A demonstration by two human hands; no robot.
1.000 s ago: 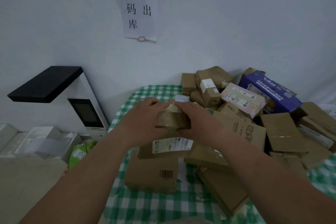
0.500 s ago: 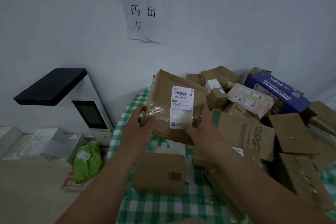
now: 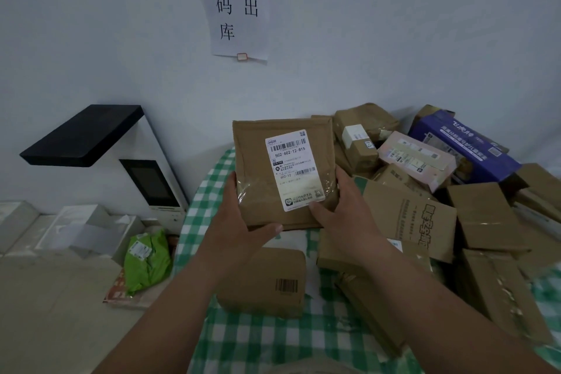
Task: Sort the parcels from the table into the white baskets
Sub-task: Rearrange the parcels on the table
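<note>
Parcel (image 3: pixel 258 167) higher above checked table (image 3: pixel 273 343)

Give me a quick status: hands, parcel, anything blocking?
Left hand and right hand grip flat brown parcel, label facing up. Lifted above table. Nothing blocking.

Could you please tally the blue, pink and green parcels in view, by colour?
Blue box: 1
Pink box: 1
Green bag: 1
Total: 3
</note>
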